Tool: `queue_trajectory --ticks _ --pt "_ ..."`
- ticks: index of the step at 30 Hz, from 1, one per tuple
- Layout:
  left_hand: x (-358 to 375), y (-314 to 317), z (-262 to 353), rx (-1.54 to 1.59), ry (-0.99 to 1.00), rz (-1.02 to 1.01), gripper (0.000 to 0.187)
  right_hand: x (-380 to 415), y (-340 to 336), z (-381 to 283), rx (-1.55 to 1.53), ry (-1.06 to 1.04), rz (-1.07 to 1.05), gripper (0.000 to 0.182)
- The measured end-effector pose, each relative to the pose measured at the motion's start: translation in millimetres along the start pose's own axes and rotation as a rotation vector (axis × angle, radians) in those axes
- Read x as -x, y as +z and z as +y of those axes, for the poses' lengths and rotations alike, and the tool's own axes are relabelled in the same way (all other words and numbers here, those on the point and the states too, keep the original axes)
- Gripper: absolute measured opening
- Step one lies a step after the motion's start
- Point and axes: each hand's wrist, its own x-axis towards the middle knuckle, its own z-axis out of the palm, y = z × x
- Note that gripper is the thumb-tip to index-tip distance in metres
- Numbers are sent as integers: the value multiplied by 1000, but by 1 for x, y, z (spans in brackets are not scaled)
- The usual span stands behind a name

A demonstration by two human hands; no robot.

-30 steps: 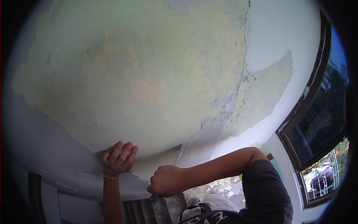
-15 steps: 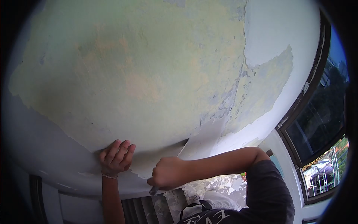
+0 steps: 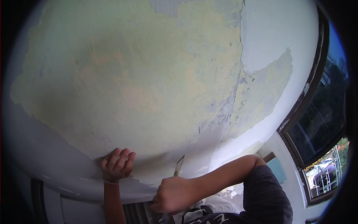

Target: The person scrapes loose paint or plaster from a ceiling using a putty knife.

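My right hand [image 3: 174, 195] is closed around the handle of a scraper [image 3: 179, 165]. The scraper's thin metal blade points up toward the wall, with its flat face partly showing. Part of the handle sticks out below my fist. To the left, my left hand [image 3: 118, 163] rests its fingers against the wall, near the lower edge of the bared patch, and holds nothing. The wall [image 3: 141, 93] has a large pale green and yellowish area where the white paint is off. Ragged white paint edges surround that area.
A dark-framed window [image 3: 317, 130] stands at the right. A crack [image 3: 235, 93] runs down the wall's right part. White paint flakes [image 3: 233, 191] lie on the floor below. Dark steps or slats [image 3: 138, 213] show beneath my hands, and a light blue-green panel [image 3: 276, 170] sits below the window.
My right hand has lowered with the scraper, and the blade has turned to show more of its face. My left hand keeps its place on the wall while the view shifts slightly upward.
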Motion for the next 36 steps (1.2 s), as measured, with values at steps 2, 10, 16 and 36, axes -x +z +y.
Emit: queue_trajectory --ticks 2,10,16,36 --pt "-1 -2 1 -3 -5 -21 20 2 -6 4 -52 -87 183 23" --pt "-1 -1 1 -24 -5 -3 20 22 -17 6 -72 -91 469 17" --pt "-4 -2 0 -7 -13 -19 22 14 -9 22 -85 -24 311 16" --pt "-9 0 0 -58 -23 78 20 18 -36 15 -71 214 489 33"
